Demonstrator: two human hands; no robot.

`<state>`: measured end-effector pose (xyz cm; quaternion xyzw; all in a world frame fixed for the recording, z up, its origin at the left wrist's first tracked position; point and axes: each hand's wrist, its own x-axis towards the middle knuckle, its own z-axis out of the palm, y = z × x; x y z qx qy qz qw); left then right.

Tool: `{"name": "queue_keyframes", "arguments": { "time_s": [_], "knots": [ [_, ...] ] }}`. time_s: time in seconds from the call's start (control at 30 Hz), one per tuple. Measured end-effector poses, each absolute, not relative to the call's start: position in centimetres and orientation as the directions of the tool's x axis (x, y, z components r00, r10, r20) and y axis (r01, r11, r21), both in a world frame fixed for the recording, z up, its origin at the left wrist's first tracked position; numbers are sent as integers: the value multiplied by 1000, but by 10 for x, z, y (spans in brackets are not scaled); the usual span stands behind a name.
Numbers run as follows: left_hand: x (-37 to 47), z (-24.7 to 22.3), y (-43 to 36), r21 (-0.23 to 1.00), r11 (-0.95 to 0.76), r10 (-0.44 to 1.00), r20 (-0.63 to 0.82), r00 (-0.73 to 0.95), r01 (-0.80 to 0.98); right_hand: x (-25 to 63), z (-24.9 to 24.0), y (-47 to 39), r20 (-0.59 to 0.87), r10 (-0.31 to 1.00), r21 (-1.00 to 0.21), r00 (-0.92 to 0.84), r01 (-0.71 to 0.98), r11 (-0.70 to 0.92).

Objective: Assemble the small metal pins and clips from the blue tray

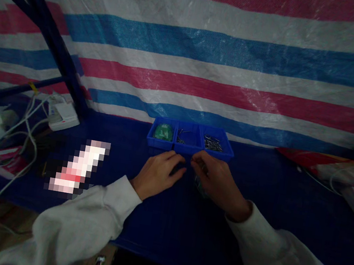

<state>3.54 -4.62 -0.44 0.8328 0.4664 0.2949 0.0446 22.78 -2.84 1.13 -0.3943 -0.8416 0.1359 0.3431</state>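
blue plastic forms the three-part tray [160, 144] standing on the tabletop [161, 225], just beyond both hands. in its right compartment we see a heap of small metal pieces [212, 143], with a few loose metal pieces [181, 136] in the middle one and a green bundle [163, 132] in the left. a glinting, greenish item [201, 185] lies partly hidden under the right grip [216, 176]. we judge the metal bits light, stiff, smooth and apt to slip, best pinched singly near the middle; the greenish item looks light and perhaps soft, so we would take it lightly by an edge.

the right grip is drawn nearly closed at thumb and fingertips, but we cannot tell what it has hold of. the left grip [159, 171] curls with thumb and forefinger a little apart; whether anything is caught there, we cannot tell.

as for writing, we see a pale patch on the green bundle and print on the pink packet [2, 161], both too small to read. the pale item [85, 162] beside the left sleeve is pixelated, so we read no brand.
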Motion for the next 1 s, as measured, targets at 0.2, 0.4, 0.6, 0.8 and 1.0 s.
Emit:
{"name": "queue_keyframes", "arguments": {
  "time_s": [0.2, 0.4, 0.6, 0.8, 1.0],
  "knots": [
    [45, -3, -40, 451, -608, 780, 493, 385, 654, 227, 14, -38, 514, 818, -712, -258, 403, 575],
    [50, -4, -34, 504, -648, 755, 522, 396, 571, 223, 7, -29, 483, 852, -852, -204, 118, 511],
    [53, -2, -26, 516, -662, 735, 588, 337, 544, 226, 2, -26, 538, 818, -786, -202, 230, 574],
    [44, -5, -26, 458, -688, 704, 610, 364, 563, 235, 1, -28, 557, 783, -571, -278, 556, 604],
    [42, -10, -30, 467, -683, 699, 641, 317, 562, 236, -2, -29, 492, 808, -573, -324, 578, 581]
  ]
}}
